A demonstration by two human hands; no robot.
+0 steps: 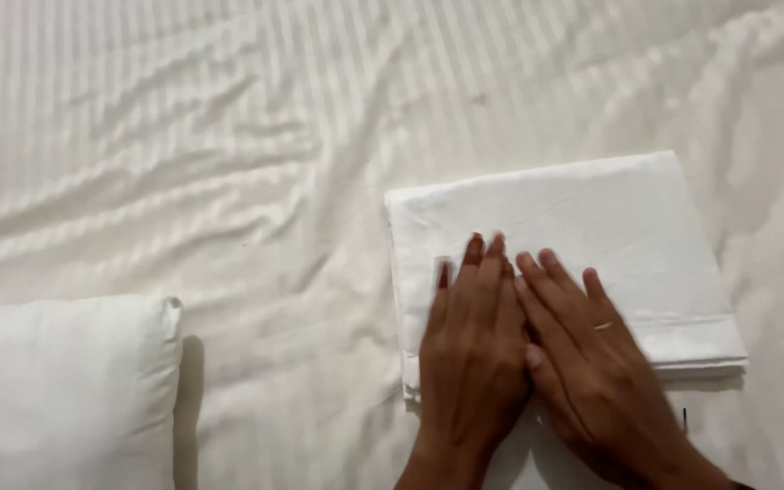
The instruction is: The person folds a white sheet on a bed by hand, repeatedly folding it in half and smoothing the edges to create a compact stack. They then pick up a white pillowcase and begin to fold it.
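Both hands, left point(472, 340) and right point(583, 349), press flat, fingers released, on a folded white sheet point(592, 227); even pressure likely keeps creases crisp.

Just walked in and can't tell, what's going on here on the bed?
A person has both hands flat on a folded white cloth lying on a wrinkled white striped sheet. The left hand and right hand lie side by side, palms down, fingers spread, on the cloth's near half. The right hand wears a ring. A white pillow sits apart at the lower left.
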